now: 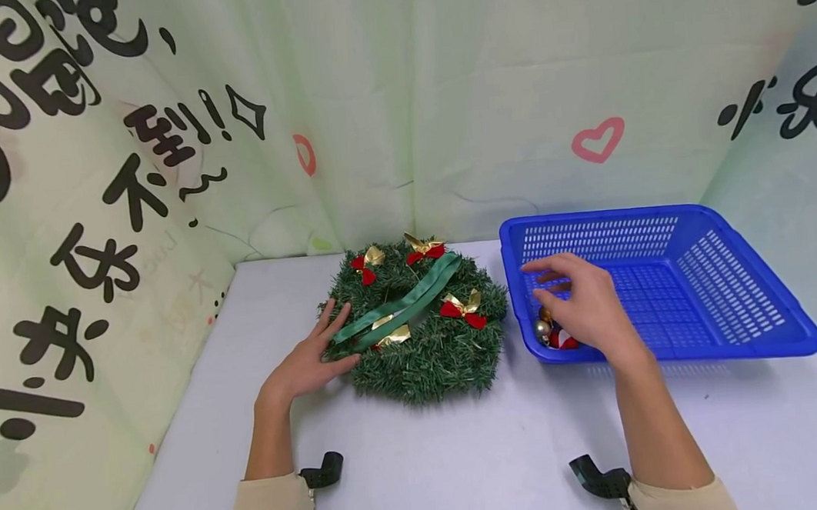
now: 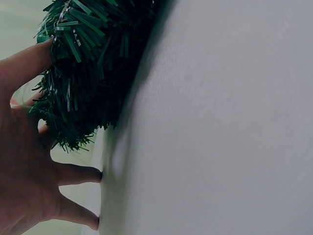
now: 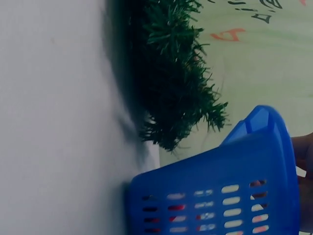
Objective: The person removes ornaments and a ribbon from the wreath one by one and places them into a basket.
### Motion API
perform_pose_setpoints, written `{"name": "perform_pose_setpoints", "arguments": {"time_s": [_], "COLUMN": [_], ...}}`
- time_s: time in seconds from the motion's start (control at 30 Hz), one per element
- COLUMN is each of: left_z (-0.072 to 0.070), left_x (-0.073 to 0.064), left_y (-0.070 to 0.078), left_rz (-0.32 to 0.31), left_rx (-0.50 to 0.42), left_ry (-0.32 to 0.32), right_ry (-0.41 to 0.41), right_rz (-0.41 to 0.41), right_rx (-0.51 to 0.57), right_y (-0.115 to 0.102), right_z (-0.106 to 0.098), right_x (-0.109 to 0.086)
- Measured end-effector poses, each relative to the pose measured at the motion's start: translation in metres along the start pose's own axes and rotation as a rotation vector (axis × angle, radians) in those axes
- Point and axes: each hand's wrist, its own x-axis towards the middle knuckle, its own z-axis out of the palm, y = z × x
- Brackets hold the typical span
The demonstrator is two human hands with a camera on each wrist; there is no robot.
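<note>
A green tinsel wreath (image 1: 422, 377) lies flat on the table, decorated with several red-and-gold bows (image 1: 463, 310). A dark green ribbon (image 1: 417, 294) runs across its middle. My left hand (image 1: 311, 360) rests on the wreath's left edge with fingers spread; in the left wrist view, two fingertips (image 2: 95, 174) reach down at the white tabletop. Over the left side of a blue basket (image 1: 656, 213) hovers my right hand (image 1: 584, 300), thumb and fingers apart with nothing between them. Below it sit small gold baubles (image 1: 543, 329) and a red-and-white ornament (image 1: 564, 340), partly hidden by the hand.
The white table (image 1: 427, 470) ends at a pale green curtain (image 1: 485, 128) behind and at both sides. The basket's perforated walls stand just right of the wreath, with a narrow gap between them.
</note>
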Motion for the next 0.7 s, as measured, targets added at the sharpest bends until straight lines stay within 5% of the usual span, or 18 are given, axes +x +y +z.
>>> {"name": "perform_pose_setpoints", "arguments": {"time_s": [0.47, 0.7], "left_z": [-0.002, -0.001], "left_x": [-0.001, -0.001], "left_y": [-0.001, -0.001], "left_rz": [0.01, 0.0], "left_rx": [-0.004, -0.014], "left_ry": [0.006, -0.005], "right_ry": [-0.17, -0.228], "right_rz": [-0.078, -0.049], "right_rx": [0.083, 0.138], "right_y": [-0.045, -0.063], "right_z": [0.014, 0.022], "right_x": [0.033, 0.058]}}
